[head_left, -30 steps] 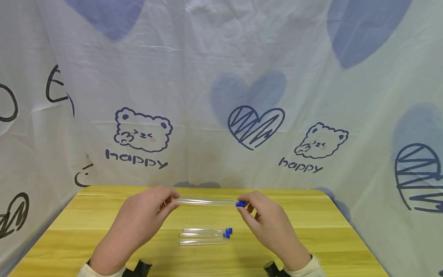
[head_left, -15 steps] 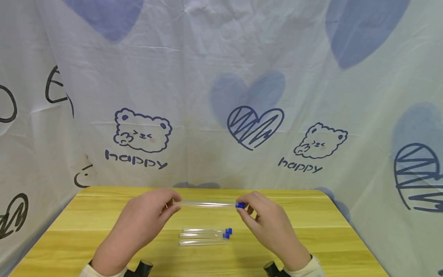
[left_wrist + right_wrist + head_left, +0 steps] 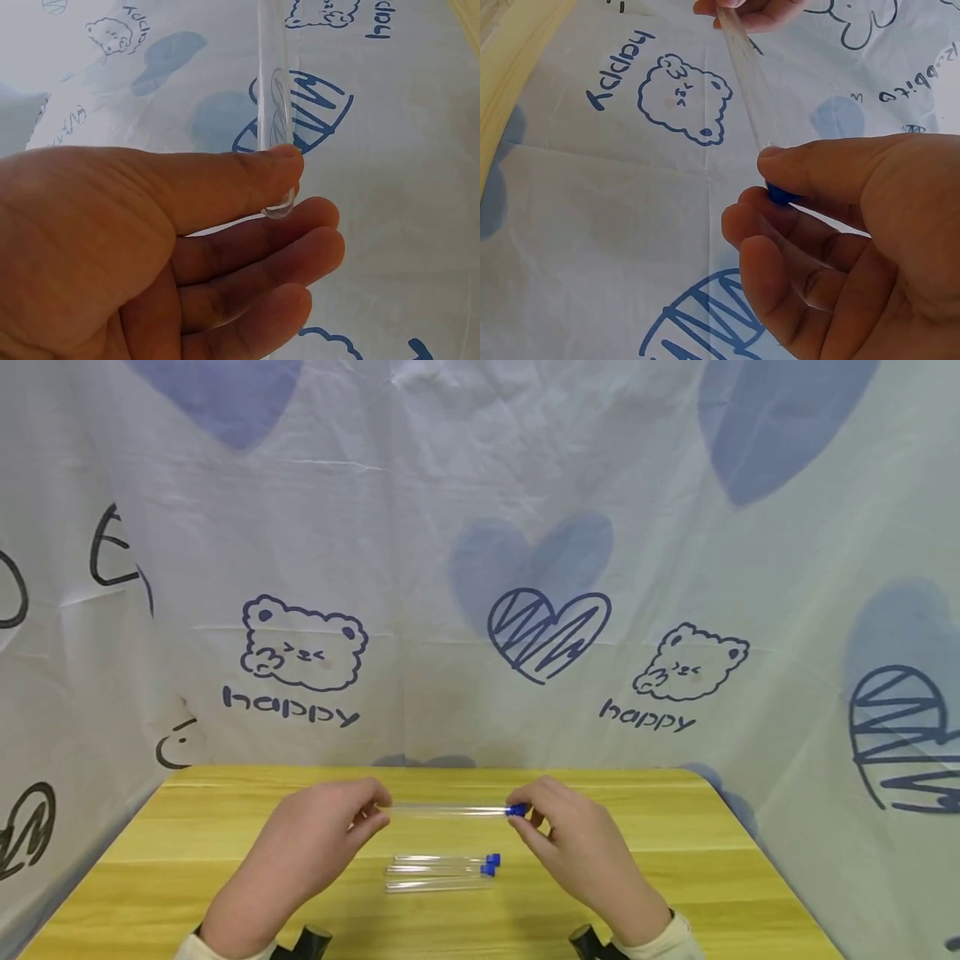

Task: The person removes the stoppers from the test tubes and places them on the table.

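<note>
Between both hands a clear test tube (image 3: 450, 811) is held level above the table, its blue cap (image 3: 516, 810) at the right end. My left hand (image 3: 330, 827) pinches the rounded closed end between thumb and forefinger; in the left wrist view the tube's tip (image 3: 277, 211) pokes out just below the thumb. At the other end my right hand (image 3: 573, 839) pinches the cap, and the right wrist view shows a bit of blue cap (image 3: 781, 193) under the thumb. Nearer me on the table lie several more clear tubes (image 3: 435, 886), side by side, two with blue caps (image 3: 488, 869).
The yellow wood-grain table (image 3: 645, 877) ends at a hanging white cloth (image 3: 420, 693) printed with bears and hearts. The cloth also surrounds the table at left and right. Black wrist-camera mounts (image 3: 309, 941) sit at the forearms.
Both hands have come slightly lower in the head view, with the test tube still pinched at both ends. The tubes lying on the table have stayed in place.
</note>
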The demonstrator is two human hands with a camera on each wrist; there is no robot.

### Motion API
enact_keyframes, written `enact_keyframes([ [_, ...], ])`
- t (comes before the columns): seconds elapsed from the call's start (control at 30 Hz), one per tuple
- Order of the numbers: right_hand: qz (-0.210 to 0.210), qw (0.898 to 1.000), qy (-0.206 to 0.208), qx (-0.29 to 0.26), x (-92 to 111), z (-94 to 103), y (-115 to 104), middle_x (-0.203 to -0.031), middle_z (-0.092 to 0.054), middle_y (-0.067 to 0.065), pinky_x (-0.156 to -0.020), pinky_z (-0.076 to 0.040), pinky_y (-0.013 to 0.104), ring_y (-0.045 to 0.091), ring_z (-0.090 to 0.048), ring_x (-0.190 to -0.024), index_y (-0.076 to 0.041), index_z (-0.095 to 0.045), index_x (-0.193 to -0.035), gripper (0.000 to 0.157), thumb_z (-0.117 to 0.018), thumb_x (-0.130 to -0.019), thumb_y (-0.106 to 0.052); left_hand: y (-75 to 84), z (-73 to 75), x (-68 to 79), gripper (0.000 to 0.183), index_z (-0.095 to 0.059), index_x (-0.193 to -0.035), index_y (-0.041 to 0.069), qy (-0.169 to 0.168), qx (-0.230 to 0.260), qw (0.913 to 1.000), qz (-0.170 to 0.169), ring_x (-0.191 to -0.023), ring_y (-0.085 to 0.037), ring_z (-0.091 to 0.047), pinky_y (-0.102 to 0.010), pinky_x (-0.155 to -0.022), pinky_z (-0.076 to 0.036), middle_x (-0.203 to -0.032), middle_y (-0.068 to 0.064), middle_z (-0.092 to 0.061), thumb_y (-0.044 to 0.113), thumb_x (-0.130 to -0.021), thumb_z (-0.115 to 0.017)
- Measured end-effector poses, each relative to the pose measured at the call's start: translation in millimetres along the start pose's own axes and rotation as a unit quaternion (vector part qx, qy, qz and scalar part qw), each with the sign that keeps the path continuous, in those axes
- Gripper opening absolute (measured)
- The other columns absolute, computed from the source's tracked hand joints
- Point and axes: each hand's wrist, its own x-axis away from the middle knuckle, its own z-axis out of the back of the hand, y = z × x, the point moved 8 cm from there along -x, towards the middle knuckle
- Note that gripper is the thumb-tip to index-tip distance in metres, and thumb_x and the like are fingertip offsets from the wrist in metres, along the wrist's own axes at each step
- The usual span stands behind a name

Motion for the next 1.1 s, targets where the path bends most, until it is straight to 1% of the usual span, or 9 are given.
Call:
enact_keyframes([
  [0.17, 0.024, 1.0, 0.019, 0.004, 1.3, 4.1, -1.6, -0.093, -0.065, -0.013, -0.062, -0.051, 0.017, 0.002, -0.06, -0.076, -0.019, -0.071, -0.105, 0.014, -0.079, -0.094, -0.018, 5.3, -3.6, -0.8, 0.015, -0.076, -0.109, 0.022, 0.003, -0.012, 0.9999, -0.009, -0.069, 0.0, -0.059, -0.027, -0.063, -0.051, -0.084, 0.014, -0.071, 0.022, -0.094, -0.078],
  [0.27, 0.034, 0.999, 0.02, 0.012, 1.5, 7.3, -1.3, -0.093, -0.066, -0.013, -0.063, -0.052, 0.017, 0.0, -0.06, -0.075, -0.019, -0.071, -0.106, 0.013, -0.078, -0.095, -0.018, 6.7, -7.3, -3.6, 0.012, -0.077, -0.105, 0.023, 0.002, -0.014, 0.9998, -0.016, -0.07, 0.001, -0.059, -0.027, -0.064, -0.051, -0.085, 0.015, -0.071, 0.023, -0.093, -0.079],
  [0.37, 0.027, 1.0, 0.003, 0.01, 1.8, 10.2, 1.5, -0.094, -0.067, -0.013, -0.063, -0.051, 0.018, 0.0, -0.06, -0.076, -0.02, -0.071, -0.105, 0.012, -0.078, -0.095, -0.019, 3.0, -15.5, -7.7, 0.007, -0.077, -0.101, 0.025, -0.008, 0.009, 0.9998, -0.016, -0.074, -0.001, -0.062, -0.029, -0.069, -0.054, -0.089, 0.017, -0.072, 0.024, -0.094, -0.078],
  [0.47, 0.004, 1.0, -0.015, 0.006, 3.0, 14.4, 4.5, -0.094, -0.067, -0.014, -0.064, -0.051, 0.019, 0.0, -0.06, -0.077, -0.021, -0.071, -0.103, 0.011, -0.078, -0.095, -0.022, -8.0, -29.3, -10.9, 0.006, -0.077, -0.102, 0.027, -0.025, 0.044, 0.9987, -0.009, -0.081, -0.003, -0.065, -0.033, -0.074, -0.056, -0.094, 0.017, -0.073, 0.026, -0.096, -0.075],
  [0.57, -0.024, 1.0, -0.019, 0.002, 4.9, 20.8, 5.9, -0.091, -0.066, -0.016, -0.063, -0.05, 0.019, 0.001, -0.059, -0.077, -0.022, -0.072, -0.102, 0.009, -0.077, -0.095, -0.024, -26.4, -42.7, -13.3, 0.01, -0.077, -0.107, 0.027, -0.036, 0.057, 0.9977, 0.012, -0.084, -0.005, -0.066, -0.035, -0.075, -0.056, -0.099, 0.016, -0.074, 0.029, -0.099, -0.072],
  [0.67, -0.033, 0.999, -0.01, -0.011, 6.6, 28.1, 4.3, -0.088, -0.065, -0.017, -0.061, -0.049, 0.019, 0.0, -0.058, -0.075, -0.022, -0.072, -0.101, 0.008, -0.077, -0.095, -0.024, -45.1, -53.0, -17.9, 0.012, -0.077, -0.108, 0.024, -0.031, 0.034, 0.9984, 0.032, -0.082, -0.007, -0.065, -0.037, -0.074, -0.056, -0.098, 0.012, -0.074, 0.028, -0.099, -0.072],
  [0.77, -0.028, 0.999, -0.005, -0.025, 8.2, 33.5, 2.1, -0.088, -0.065, -0.017, -0.061, -0.049, 0.019, 0.0, -0.057, -0.075, -0.022, -0.072, -0.101, 0.007, -0.077, -0.096, -0.023, -58.0, -67.3, -24.0, 0.009, -0.079, -0.103, 0.02, -0.032, 0.011, 0.9986, 0.041, -0.079, -0.009, -0.065, -0.039, -0.073, -0.057, -0.095, 0.008, -0.074, 0.025, -0.096, -0.075],
  [0.97, -0.055, 0.997, -0.017, -0.044, 13.3, 38.2, 5.6, -0.086, -0.063, -0.019, -0.064, -0.051, 0.02, 0.0, -0.056, -0.076, -0.023, -0.072, -0.1, 0.007, -0.077, -0.096, -0.023, -67.0, -109.4, -33.2, 0.007, -0.082, -0.097, 0.016, -0.049, 0.005, 0.9986, 0.02, -0.086, -0.017, -0.072, -0.042, -0.08, -0.059, -0.093, 0.006, -0.077, 0.021, -0.093, -0.078],
  [1.1, -0.061, 0.997, -0.012, -0.051, 14.8, 43.1, 7.7, -0.085, -0.063, -0.02, -0.065, -0.051, 0.02, -0.001, -0.056, -0.076, -0.024, -0.072, -0.101, 0.007, -0.077, -0.096, -0.023, -67.9, -125.7, -39.1, 0.005, -0.082, -0.094, 0.014, -0.038, 0.007, 0.9992, 0.007, -0.088, -0.02, -0.073, -0.043, -0.083, -0.059, -0.092, 0.004, -0.077, 0.017, -0.091, -0.08],
])
